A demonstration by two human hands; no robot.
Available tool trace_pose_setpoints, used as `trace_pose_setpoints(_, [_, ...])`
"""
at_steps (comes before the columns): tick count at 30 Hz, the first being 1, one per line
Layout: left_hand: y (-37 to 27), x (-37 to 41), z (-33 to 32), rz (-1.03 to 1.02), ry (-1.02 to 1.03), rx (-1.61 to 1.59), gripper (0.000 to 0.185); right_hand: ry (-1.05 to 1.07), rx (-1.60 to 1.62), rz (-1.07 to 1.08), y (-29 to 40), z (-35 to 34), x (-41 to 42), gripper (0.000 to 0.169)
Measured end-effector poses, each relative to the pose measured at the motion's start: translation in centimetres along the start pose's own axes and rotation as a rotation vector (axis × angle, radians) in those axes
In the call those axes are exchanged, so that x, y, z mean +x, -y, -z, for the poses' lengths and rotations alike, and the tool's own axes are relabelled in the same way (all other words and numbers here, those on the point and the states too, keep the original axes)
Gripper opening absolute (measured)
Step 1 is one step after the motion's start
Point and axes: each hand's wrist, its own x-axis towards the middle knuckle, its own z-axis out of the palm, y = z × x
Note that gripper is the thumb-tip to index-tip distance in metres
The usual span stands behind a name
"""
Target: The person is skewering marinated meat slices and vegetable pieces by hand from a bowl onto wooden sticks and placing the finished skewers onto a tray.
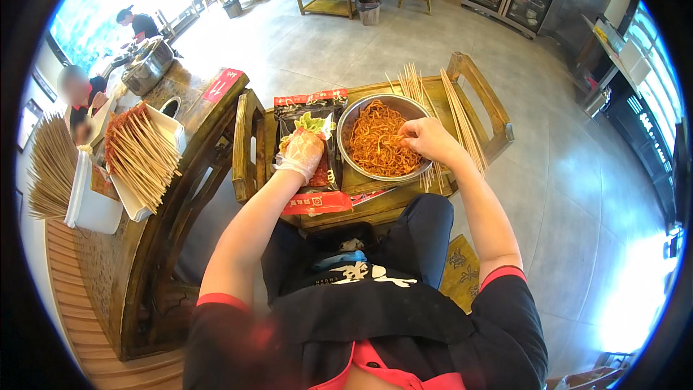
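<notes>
A steel bowl holds thin strips of food coated in orange-red sauce. My right hand is bare and reaches over the bowl's right side, its fingertips pinched on some of the strips. My left hand, in a clear plastic glove, rests on a black and red plastic food packet left of the bowl. Its fingers point away from me and their grip is hidden. Green leaf shows just beyond the left fingertips; whether it is printed or real I cannot tell.
Bamboo skewers lie right of the bowl on the wooden tray stand. On the left table, loaded skewers fill a white tray, beside a white tub of skewers and a steel pot. A person sits beyond.
</notes>
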Motion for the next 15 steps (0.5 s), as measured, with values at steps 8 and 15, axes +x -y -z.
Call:
trace_pose_setpoints(8, [0.0, 0.0, -0.8, 0.035, -0.033, -0.011, 0.013, -0.059, -0.065, 0.017, 0.8, -0.4, -0.1, 0.022])
trace_pose_setpoints(15, [1.9, -2.0, 0.7, 0.511, -0.431, -0.892, 0.015, -0.070, -0.001, 0.017, 1.1, 0.1, 0.4, 0.022])
